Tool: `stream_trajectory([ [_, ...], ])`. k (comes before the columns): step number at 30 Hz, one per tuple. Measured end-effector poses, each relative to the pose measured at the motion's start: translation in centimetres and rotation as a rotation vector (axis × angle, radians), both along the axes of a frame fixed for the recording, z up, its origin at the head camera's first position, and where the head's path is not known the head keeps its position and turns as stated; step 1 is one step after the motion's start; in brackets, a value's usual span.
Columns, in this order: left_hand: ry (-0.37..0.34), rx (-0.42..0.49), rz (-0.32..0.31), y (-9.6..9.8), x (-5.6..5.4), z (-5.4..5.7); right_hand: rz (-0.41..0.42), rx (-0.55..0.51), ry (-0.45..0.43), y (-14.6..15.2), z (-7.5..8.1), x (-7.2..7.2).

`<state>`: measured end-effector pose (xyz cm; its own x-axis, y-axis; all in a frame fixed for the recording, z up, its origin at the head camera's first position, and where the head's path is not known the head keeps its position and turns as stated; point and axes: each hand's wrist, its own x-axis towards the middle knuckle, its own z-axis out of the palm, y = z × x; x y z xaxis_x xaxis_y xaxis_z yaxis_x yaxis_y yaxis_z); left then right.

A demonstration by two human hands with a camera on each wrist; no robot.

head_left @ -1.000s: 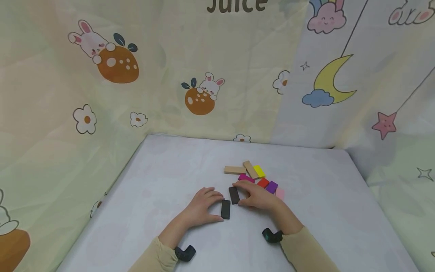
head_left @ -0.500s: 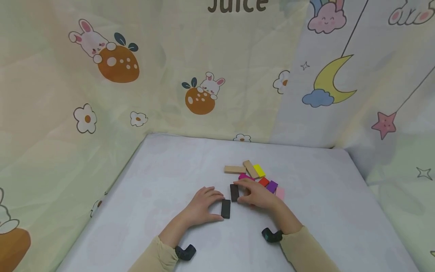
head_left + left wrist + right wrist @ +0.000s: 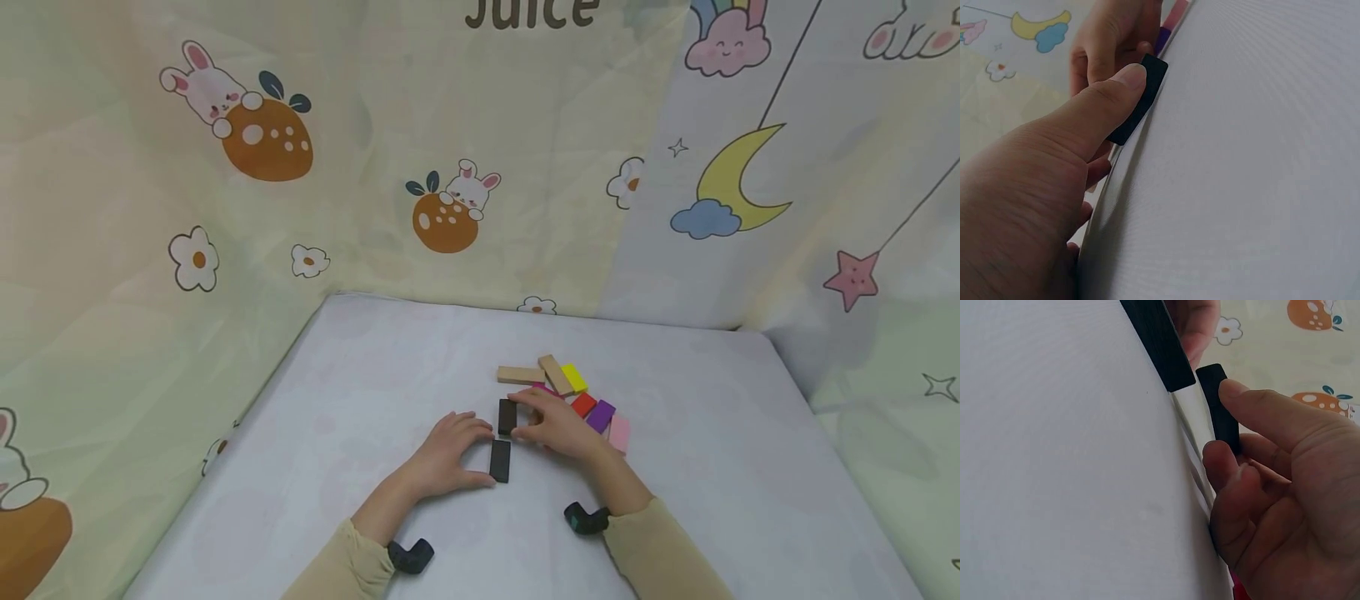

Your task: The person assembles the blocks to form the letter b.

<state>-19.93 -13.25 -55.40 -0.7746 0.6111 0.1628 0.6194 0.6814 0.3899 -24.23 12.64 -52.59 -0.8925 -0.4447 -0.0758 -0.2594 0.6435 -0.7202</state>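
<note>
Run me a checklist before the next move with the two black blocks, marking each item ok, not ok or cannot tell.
1. Left hand holding the near flat black rectangular block: ok, thumb and fingers at it.
2. Right hand holding the far flat black rectangular block: ok, pinched.
3. Black blocks touching: not ok, a gap shows.
4. Far block resting on the white cloth-covered table: cannot tell.
5. Right hand free of the magenta rectangular block: cannot tell, the hand partly hides it.
</note>
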Motion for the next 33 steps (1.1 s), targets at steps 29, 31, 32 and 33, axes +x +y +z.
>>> stream_trajectory([
  [29, -0.009, 0.003, 0.013, -0.07, 0.02, -0.01, -0.031, 0.073, 0.042, -1.01, -0.74, 0.69],
  [31, -0.013, 0.002, 0.014, -0.09, -0.01, -0.08, -0.029, 0.076, 0.042, -1.03, -0.67, 0.7],
  [32, -0.011, 0.0, 0.014, -0.09, -0.03, -0.1, -0.027, 0.078, 0.044, -1.04, -0.62, 0.7],
  [33, -0.01, 0.001, 0.014, -0.1, -0.03, -0.11, -0.026, 0.079, 0.045, -1.04, -0.59, 0.71],
])
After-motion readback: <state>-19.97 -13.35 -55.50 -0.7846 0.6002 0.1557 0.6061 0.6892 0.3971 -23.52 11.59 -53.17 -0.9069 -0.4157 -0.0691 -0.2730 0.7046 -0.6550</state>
